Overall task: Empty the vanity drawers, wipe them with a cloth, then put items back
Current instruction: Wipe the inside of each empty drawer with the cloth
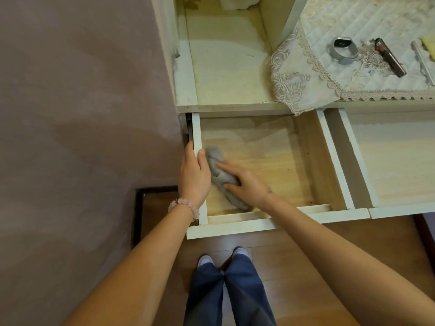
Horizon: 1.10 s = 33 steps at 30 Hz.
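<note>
Left grip [194,171] curls round the left wall of the open drawer [235,228]. Right grip [247,184], fingers flat, presses the grey cloth [217,170] onto the drawer floor.

Both your bare arms reach forward and down. Your left grip [194,175] clasps the drawer wall [196,128], thumb inside. Your right grip [247,184] lies palm-down, fingers straight.

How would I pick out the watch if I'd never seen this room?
Find the lace-edged cloth on the vanity top, upper right. The watch lies on it, left of a slim dark lighter. It alone is a looped grey band.
</note>
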Motion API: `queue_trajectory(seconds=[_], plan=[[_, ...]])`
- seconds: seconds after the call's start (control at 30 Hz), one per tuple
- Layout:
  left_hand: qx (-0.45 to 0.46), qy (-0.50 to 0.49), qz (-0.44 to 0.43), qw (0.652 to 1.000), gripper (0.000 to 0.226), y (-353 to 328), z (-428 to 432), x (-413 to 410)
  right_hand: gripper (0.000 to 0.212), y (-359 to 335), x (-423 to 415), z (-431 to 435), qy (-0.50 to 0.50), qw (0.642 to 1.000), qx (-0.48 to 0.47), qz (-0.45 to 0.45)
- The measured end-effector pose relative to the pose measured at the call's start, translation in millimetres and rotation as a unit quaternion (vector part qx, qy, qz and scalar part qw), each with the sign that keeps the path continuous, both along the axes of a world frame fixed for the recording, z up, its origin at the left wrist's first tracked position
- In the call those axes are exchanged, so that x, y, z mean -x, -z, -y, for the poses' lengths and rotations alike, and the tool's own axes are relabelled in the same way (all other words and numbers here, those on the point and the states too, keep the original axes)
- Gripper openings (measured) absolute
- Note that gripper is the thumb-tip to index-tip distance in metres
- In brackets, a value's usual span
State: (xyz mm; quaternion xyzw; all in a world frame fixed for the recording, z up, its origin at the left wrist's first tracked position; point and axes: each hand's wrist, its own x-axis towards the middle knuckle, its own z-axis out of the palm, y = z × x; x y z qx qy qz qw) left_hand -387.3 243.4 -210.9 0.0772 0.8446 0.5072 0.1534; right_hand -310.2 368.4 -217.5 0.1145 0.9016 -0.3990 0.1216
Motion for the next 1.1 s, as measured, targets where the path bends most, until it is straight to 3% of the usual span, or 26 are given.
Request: queue_trajectory(seconds=[0.27, 0.73, 0.93, 1.1], plan=[[-0.006, 0.003, 0.009, 1.000, 0.044, 0, 1, -1, 0.053, -5, -1, -4, -0.050, 0.996, -0.067, -0.023], [-0.008, 0.001, 0.012, 1.000, 0.044, 0, 1, 0, 0.043, -14, -69, -128, 0.090, 0.981, -0.157, 0.068], [-0.009, 0.004, 0.006, 1.000, 0.043, 0, 2, 0, 0.043, -22, -77, -121, 0.062, 0.993, -0.076, 0.060], [-0.003, 0.001, 0.011, 1.000, 0.044, 0, 1, -1, 0.041, -28, -72, -97, -0.045, 0.997, -0.024, 0.056]])
